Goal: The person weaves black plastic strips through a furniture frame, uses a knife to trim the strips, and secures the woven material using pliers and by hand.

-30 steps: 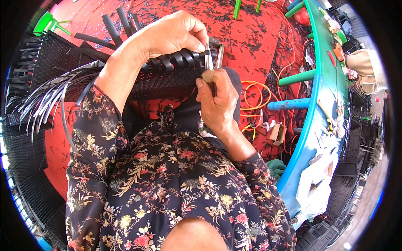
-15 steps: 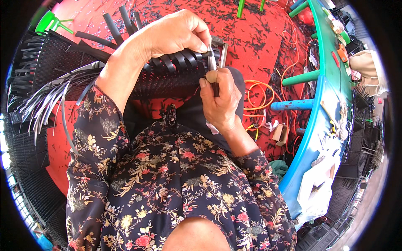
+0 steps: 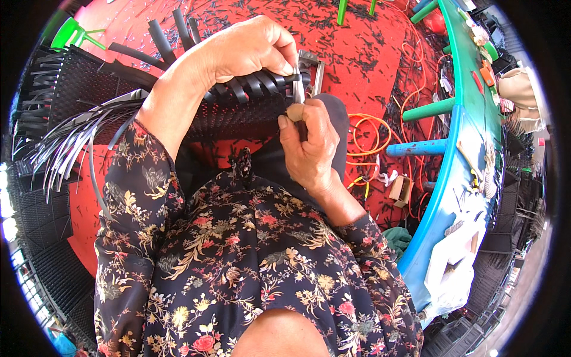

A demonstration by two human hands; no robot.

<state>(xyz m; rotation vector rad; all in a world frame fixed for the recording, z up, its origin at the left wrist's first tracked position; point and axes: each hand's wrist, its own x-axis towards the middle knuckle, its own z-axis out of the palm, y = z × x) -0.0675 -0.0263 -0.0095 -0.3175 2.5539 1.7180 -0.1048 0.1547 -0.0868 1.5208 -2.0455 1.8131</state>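
Observation:
A black woven panel, made of flat black strips, lies across my lap beside a metal frame bar. My left hand reaches over it from the left, thumb and fingertips pinched on a black strip by the bar. My right hand is closed round a hand tool with a silver blade, its tip up against that strip near my left fingertips. A tan rounded piece shows at the blade's base; whether it is handle or finger covering, I cannot tell.
Loose grey and black strips fan out at left. A blue-green table curves along the right, with its legs jutting inward. Orange hose coils on the red floor, which is littered with black scraps. A small cardboard box stands near the table.
My right hand and the bladed tool have shifted slightly left and the blade tilts a little differently. My left hand keeps its pinch almost in place.

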